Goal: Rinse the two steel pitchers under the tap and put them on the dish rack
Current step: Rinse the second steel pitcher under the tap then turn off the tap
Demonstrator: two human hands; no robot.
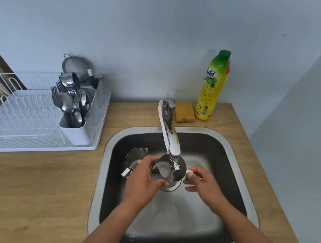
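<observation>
Pale wooden countertop [44,193] carries a rounded steel sink [105,166] below a grey-blue wall. A white wire dish rack [17,120] stands at the left, well apart from the hands.

The step in hand is, I judge, the rinsing of the first vessel. A shiny steel pitcher [164,170] is held above the basin, with its open mouth directly under the outlet of the curved chrome tap [170,140]. Whether water is running, I cannot tell. The second steel pitcher [135,157] stands upright on the sink floor, just beside the left hand [142,180] and not held. Neither of the two is on the rack yet, so the task seems to be in its early part.

The left hand grips the body of the held pitcher from the left side. Its fingers [161,183] are curled round the near wall and the thumb reaches toward the rim. The right hand [201,180] is at the opposite side. Its fingertips [191,174] are closed in a pinch on the pale handle [188,171] of the same pitcher, and the other fingers are loosely bent.

The next move probably calls for tipping the pitcher to pour it out. After that it must be carried to the left, over the sink edge, to the rack. A firm grip will be needed, because wet steel is likely slippery.
</observation>
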